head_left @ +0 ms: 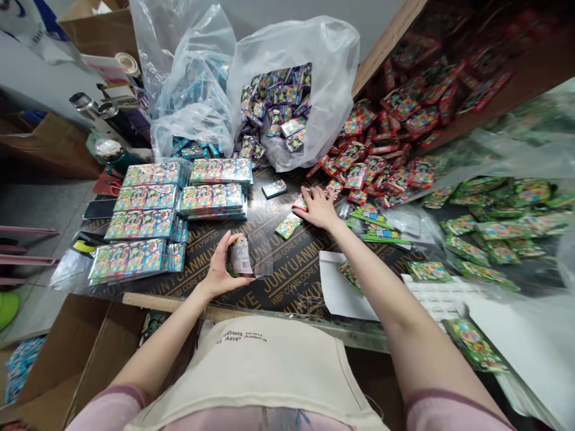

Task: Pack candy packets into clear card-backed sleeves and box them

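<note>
My left hand (pixel 221 266) holds a small clear plastic bag (pixel 245 258) with a white label, fingers curled round its left edge, just above the dark plywood tabletop (pixel 287 269). My right hand (pixel 317 206) reaches forward with fingers pressed down on a red packet (pixel 300 202) at the edge of a heap of red packets (pixel 386 149). A green packet (pixel 288 225) lies just left of that hand, and a blue packet (pixel 274 188) lies farther back.
Wrapped bundles of mixed packets (pixel 144 221) are stacked at left. Clear sacks hold purple packets (pixel 281 108) and blue packets (pixel 197 90). Green packets (pixel 498 227) spread at right. White sheets (pixel 341 293) lie near the front edge; a cardboard box (pixel 67 359) stands below left.
</note>
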`<state>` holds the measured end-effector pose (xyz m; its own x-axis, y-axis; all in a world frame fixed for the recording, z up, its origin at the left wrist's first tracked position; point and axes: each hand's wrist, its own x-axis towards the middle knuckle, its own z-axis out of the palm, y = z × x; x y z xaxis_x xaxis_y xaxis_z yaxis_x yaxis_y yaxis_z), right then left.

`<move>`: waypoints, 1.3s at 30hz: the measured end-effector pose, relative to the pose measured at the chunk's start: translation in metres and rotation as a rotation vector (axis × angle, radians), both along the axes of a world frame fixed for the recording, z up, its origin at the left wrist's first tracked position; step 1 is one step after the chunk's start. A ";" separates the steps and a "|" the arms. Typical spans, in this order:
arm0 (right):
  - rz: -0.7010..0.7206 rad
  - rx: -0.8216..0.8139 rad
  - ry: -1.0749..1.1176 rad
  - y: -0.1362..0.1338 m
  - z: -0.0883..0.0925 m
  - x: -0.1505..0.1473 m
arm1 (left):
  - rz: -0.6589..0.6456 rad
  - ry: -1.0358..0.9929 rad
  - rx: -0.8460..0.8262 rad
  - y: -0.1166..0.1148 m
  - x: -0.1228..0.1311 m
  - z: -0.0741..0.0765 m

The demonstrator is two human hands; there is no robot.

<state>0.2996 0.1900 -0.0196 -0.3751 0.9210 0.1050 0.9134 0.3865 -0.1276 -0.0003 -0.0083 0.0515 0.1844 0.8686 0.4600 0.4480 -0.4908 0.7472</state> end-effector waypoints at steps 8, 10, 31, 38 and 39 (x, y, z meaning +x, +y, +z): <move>0.030 0.132 0.689 -0.076 0.072 -0.016 | -0.026 0.003 0.051 -0.001 -0.002 -0.001; 0.197 0.146 0.763 -0.106 0.103 -0.030 | 0.025 0.070 0.005 -0.001 -0.001 -0.003; -0.276 0.106 0.420 -0.133 0.035 -0.054 | -0.007 0.641 -0.260 -0.001 0.005 0.006; -0.127 -0.046 0.433 -0.130 0.018 -0.060 | -0.231 1.122 -0.347 0.009 0.020 0.002; -0.110 -0.053 0.457 -0.135 0.022 -0.058 | -0.246 1.139 -0.350 0.011 0.022 0.003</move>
